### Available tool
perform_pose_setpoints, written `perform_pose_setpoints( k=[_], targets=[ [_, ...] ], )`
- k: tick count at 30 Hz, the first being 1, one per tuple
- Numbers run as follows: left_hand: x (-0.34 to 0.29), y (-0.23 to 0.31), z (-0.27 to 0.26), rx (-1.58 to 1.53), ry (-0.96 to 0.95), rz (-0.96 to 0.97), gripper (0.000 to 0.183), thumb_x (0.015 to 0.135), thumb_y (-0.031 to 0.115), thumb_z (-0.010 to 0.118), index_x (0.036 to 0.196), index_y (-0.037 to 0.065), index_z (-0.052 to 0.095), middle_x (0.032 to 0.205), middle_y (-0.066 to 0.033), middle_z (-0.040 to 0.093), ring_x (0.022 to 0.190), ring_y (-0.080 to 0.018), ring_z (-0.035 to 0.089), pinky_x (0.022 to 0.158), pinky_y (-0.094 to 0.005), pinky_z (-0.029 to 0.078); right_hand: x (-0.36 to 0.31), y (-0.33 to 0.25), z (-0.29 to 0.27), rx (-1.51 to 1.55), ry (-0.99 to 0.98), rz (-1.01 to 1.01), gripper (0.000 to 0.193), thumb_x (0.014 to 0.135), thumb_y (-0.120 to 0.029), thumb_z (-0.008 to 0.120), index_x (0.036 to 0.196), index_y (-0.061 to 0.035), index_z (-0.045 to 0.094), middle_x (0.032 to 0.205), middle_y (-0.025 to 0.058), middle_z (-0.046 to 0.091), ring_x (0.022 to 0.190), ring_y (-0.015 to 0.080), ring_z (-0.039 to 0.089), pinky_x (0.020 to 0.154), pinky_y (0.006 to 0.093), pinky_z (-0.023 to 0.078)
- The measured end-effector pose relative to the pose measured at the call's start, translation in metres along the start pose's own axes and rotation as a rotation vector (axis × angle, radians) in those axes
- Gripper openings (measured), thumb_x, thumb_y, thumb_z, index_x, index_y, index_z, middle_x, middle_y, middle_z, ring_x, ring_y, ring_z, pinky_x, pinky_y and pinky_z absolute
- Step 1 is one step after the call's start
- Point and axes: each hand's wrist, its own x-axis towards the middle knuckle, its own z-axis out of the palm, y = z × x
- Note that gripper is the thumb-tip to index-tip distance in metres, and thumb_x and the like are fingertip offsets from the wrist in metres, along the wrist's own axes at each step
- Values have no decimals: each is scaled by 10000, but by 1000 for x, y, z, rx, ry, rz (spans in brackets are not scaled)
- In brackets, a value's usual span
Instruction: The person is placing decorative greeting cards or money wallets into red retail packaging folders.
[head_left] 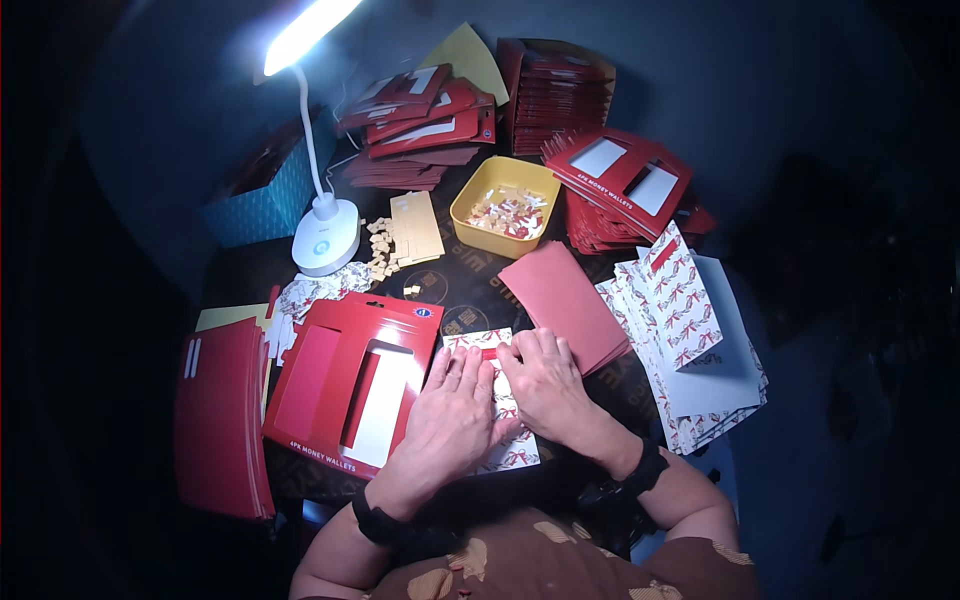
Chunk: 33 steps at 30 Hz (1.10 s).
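A white paper wallet [520, 457] with a printed red-and-green sprig pattern lies in front of me, a red strip [489, 354] near its top. My left hand [452, 405] rests on its left part, fingers stretched out and flat. Beside it, my right hand [545, 385] has its fingers bent and pressed together at the wallet's upper right, by the red strip. Its fingertips partly hide what they grip. To the left lies a red window box [318, 375], and a stack of pinkish-red envelopes [567, 300] sits just beyond my right hand.
Patterned wallets [684, 300] and a pale sheet [730, 340] are piled at right. A yellow bin [480, 237] holds small scraps. Red packages [420, 130] are stacked behind; a lamp [326, 238] stands at back left. Red card sleeves [222, 420] lie far left.
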Motion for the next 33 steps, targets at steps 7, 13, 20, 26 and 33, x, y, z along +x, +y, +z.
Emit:
perform_pose_setpoints(
  k=[7,13,20,26,33],
  targets=[
    [-1,1,-2,-8,-6,-18,863,914,627,542,1380,-99,500,1486,-297,429,1446,-403,347,1198,-596,148,-1,31,-33,-140,233,210,345,842,-271,718,996,20,617,1082,183,583,1080,356,549,926,465,452],
    [2,2,-5,-60,64,-46,726,919,540,602,1309,-69,541,1535,-312,337,1459,-440,295,1169,-665,138,-13,48,-19,-159,68,398,513,802,-415,776,1002,32,622,1072,219,597,1083,371,563,928,472,456],
    [-12,-3,-30,-185,179,-77,594,916,442,654,1266,-30,565,1501,-350,350,1427,-490,319,1120,-725,177,-14,62,-20,-35,79,401,588,833,-481,740,1089,43,664,1072,218,650,1030,382,602,927,456,471],
    [-18,0,-41,-241,247,-18,511,897,372,700,1211,-20,607,1429,-328,445,1405,-486,349,1102,-734,206,-10,67,-31,133,51,475,604,861,-490,716,1111,58,676,1088,251,678,1032,409,647,902,476,501],
    [-19,2,-49,-293,292,24,421,864,316,738,1124,-5,657,1366,-258,527,1376,-473,401,1095,-733,226,0,59,-55,252,-30,661,582,899,-447,696,1162,71,682,1077,316,680,1027,425,684,904,439,537]
  ],
)
